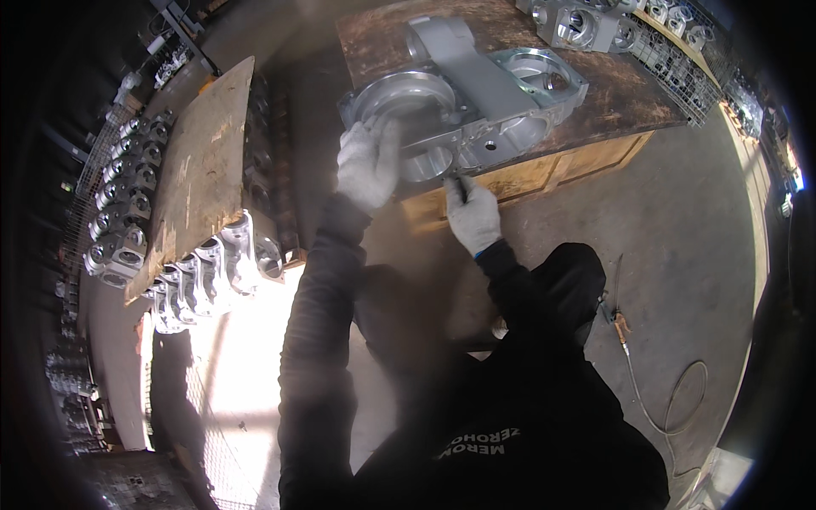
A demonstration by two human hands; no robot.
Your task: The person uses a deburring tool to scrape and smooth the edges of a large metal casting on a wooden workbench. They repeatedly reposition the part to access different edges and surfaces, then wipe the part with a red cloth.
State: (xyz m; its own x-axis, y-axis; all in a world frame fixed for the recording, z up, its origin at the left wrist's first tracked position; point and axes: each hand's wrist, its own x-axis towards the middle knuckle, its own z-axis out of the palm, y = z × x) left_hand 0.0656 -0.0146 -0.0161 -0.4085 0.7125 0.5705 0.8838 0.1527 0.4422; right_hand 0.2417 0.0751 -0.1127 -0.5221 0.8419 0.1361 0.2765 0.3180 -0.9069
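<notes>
A large grey metal casting (476, 76) with wide round bores lies on the wooden worktable (612, 102) in front of me. My left hand (368, 161), in a white glove, grips the casting's near left corner, fingers bent by the large bore. Close to the casting's near edge, my right hand (476, 219), also gloved, pinches a slim dark tool (461, 187). Its upper end meets the casting's side between two openings; the exact kind of tool cannot be made out.
More castings (578, 24) sit at the table's far right, beside a wire basket (680, 72) of parts. Left, a wooden board (200, 161) stands among rows of metal parts (127, 200). An air blow gun (621, 325) with a coiled hose lies on the floor at right.
</notes>
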